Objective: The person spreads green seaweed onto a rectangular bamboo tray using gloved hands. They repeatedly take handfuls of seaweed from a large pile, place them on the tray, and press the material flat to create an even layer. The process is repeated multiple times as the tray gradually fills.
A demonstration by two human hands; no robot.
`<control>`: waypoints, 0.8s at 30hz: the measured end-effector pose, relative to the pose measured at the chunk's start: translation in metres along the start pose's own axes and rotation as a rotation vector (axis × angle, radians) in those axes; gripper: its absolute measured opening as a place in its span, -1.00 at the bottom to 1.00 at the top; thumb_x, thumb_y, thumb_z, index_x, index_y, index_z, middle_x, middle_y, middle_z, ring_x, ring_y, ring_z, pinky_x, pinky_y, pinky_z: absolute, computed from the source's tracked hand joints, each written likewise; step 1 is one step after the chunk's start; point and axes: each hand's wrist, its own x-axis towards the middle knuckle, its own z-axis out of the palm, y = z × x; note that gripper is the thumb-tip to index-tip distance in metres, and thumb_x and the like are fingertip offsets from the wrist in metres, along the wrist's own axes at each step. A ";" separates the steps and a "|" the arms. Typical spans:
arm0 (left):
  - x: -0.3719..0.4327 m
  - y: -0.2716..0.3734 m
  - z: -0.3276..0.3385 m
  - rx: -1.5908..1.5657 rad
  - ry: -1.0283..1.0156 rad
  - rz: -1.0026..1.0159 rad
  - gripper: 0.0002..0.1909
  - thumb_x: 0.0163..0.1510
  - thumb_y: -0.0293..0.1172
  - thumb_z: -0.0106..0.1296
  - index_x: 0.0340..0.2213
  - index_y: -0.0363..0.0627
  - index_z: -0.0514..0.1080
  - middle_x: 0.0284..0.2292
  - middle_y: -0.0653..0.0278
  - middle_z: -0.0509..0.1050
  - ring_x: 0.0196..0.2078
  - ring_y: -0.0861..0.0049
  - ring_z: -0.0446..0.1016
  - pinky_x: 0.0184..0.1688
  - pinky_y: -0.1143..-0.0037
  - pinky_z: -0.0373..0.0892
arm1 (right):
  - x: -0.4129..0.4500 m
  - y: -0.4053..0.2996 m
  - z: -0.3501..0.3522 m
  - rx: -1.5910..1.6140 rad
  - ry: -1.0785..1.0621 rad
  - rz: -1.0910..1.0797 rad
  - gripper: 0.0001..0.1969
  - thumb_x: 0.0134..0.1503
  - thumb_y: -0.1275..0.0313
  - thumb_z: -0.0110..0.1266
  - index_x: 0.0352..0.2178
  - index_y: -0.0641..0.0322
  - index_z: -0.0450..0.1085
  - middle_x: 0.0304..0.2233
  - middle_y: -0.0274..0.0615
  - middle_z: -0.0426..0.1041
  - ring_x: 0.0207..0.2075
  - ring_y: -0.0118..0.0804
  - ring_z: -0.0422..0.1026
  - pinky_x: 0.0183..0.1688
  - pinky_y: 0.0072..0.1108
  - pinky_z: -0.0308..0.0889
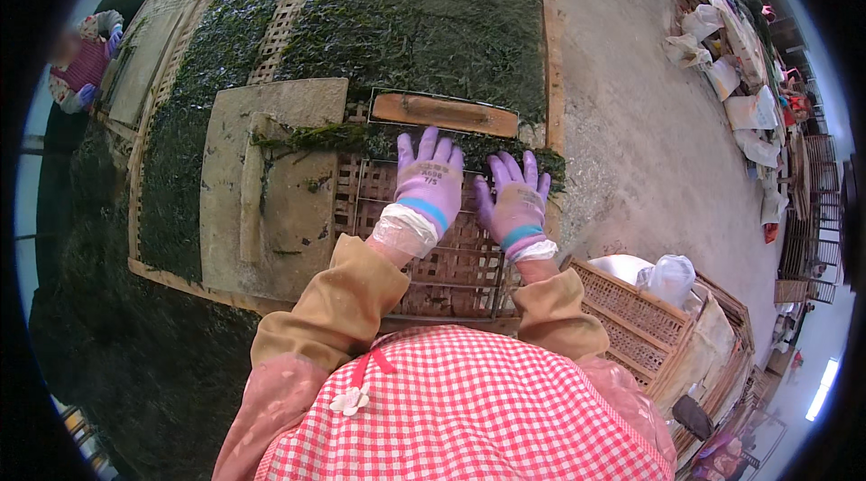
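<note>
Both of my hands wear purple gloves and lie palm down, fingers spread, at a band of wet green seaweed [325, 137]. My left hand [429, 184] has its fingertips at the band's middle. At its right end, my right hand [515, 200] touches the seaweed, which reaches past the rack's side. Just beyond my fingers, a wooden block with a raised grip [443, 114] lies inside a thin metal frame. Underneath is a woven bamboo rack [440, 271] with a wooden border. To the left, a flat board with a bar handle [298, 210] rests on the rack.
Flat seaweed sheets [419, 27] cover the rack's far part. A dark seaweed heap [135, 318] lies at left. Slatted racks [636, 305] stand at lower right, beside the concrete floor [609, 109]. White sacks [751, 112] line the far right. Another person [88, 65] works at far left.
</note>
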 end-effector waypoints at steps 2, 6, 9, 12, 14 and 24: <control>0.007 0.008 0.001 -0.058 0.119 -0.006 -0.43 0.21 -0.31 -0.27 0.26 -0.03 0.13 0.33 0.26 0.06 0.41 0.31 -0.12 0.39 0.09 -0.27 | -0.001 0.003 -0.001 0.140 0.121 -0.013 -0.56 0.25 0.09 -0.12 0.04 0.08 0.37 0.16 -0.21 0.32 0.29 0.04 0.09 0.29 0.06 -0.13; 0.020 0.023 0.019 0.041 0.052 0.207 -0.39 0.24 -0.24 -0.31 0.30 -0.05 0.03 0.36 0.25 -0.03 0.42 0.29 -0.16 0.37 -0.03 -0.33 | 0.005 0.015 -0.007 0.399 0.284 -0.077 -0.63 0.27 0.16 -0.12 -0.03 0.09 0.42 0.08 -0.13 0.40 0.19 0.14 0.22 0.23 -0.08 0.07; 0.006 0.018 0.009 0.019 -0.019 0.291 -0.41 0.23 -0.27 -0.29 0.28 0.00 0.08 0.34 0.28 0.03 0.42 0.35 -0.14 0.35 -0.08 -0.33 | 0.009 0.022 -0.003 0.186 0.221 -0.172 -0.65 0.27 0.18 -0.10 -0.05 0.12 0.43 0.05 -0.09 0.42 0.17 0.16 0.25 0.20 -0.11 0.11; -0.013 -0.009 -0.007 -0.017 0.046 0.142 -0.46 0.23 -0.28 -0.23 0.24 0.06 0.15 0.31 0.33 0.10 0.41 0.37 -0.11 0.37 -0.01 -0.30 | 0.019 0.021 0.001 0.291 0.243 -0.188 -0.65 0.27 0.18 -0.07 -0.06 0.16 0.43 0.00 -0.04 0.45 0.14 0.19 0.27 0.18 -0.12 0.14; -0.026 -0.036 0.004 -0.039 0.216 -0.034 -0.49 0.20 -0.30 -0.14 0.19 0.09 0.23 0.26 0.35 0.20 0.40 0.37 -0.05 0.39 0.06 -0.27 | 0.025 0.003 -0.015 0.364 0.324 -0.255 -0.67 0.25 0.20 -0.04 -0.13 0.20 0.45 -0.08 -0.02 0.49 0.08 0.15 0.35 0.16 -0.16 0.18; -0.069 -0.132 0.012 -0.365 0.698 -0.163 -0.55 0.08 -0.43 -0.02 0.04 0.05 0.38 0.06 0.31 0.42 0.26 0.25 0.22 0.30 0.17 0.04 | 0.048 -0.111 -0.002 0.172 -0.155 -0.499 -0.57 0.31 0.16 -0.22 0.05 0.17 0.34 0.15 -0.04 0.32 0.23 -0.08 0.22 0.31 -0.27 0.04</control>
